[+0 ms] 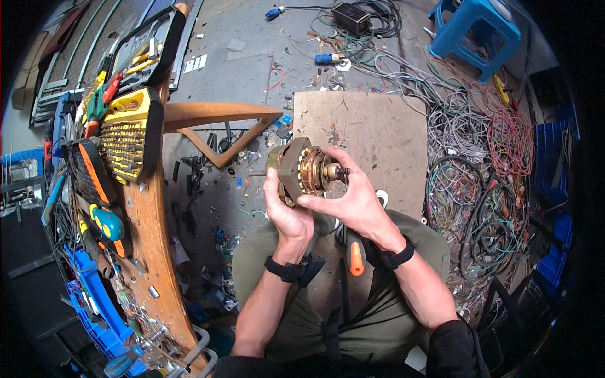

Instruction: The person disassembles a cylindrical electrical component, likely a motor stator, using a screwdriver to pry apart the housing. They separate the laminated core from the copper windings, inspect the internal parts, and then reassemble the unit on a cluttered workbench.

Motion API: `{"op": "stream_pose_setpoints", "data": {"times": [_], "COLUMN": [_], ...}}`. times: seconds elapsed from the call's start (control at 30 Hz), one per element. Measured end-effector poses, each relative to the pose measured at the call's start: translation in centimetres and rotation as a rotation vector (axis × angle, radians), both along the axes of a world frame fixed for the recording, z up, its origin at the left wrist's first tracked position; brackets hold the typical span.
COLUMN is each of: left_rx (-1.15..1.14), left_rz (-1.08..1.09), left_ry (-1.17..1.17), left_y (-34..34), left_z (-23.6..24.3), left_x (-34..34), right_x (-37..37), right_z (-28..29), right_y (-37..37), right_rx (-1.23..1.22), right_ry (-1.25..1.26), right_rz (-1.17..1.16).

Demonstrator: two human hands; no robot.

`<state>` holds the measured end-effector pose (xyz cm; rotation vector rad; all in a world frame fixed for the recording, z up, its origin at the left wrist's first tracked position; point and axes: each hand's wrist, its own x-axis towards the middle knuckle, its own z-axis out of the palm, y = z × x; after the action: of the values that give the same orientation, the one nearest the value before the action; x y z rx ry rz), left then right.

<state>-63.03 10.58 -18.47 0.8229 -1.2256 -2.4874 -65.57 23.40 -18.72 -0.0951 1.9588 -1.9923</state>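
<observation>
An electric motor (291, 170) with a metal core, exposed copper windings and a thin shaft sticking out on its left is held up above my lap. My left hand (287, 213) supports it from below and on the left, thumb against the casing. Around the right end, by the copper windings and a dark threaded shaft tip, my right hand (358, 205) curls its fingers and thumb. Both wrists wear black straps. Below the motor, between my thighs, an orange-and-grey tool handle (356, 257) points toward me; its far end is hidden.
Brown cardboard (391, 123) covers the floor ahead. To the left, a wooden bench (151, 233) carries a yellow bit set (129, 138) and hand tools. Tangled wires (457, 94) heap on the right, below a blue stool (472, 28). A black power adapter (351, 17) lies at the far side.
</observation>
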Motion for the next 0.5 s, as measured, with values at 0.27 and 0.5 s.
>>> {"op": "stream_pose_setpoints", "data": {"times": [0.27,0.5], "left_rx": [-0.025,-0.108], "left_rz": [-0.006,-0.032], "left_ry": [0.004,-0.034], "left_y": [-0.1,-0.4], "left_z": [-0.2,-0.3], "left_x": [0.0,0.1], "right_x": [-0.1,-0.1], "right_z": [0.5,-0.3], "right_y": [0.1,-0.1], "right_rx": [-0.059,-0.114], "right_ry": [-0.029,-0.051], "right_rz": [-0.051,-0.102]}}
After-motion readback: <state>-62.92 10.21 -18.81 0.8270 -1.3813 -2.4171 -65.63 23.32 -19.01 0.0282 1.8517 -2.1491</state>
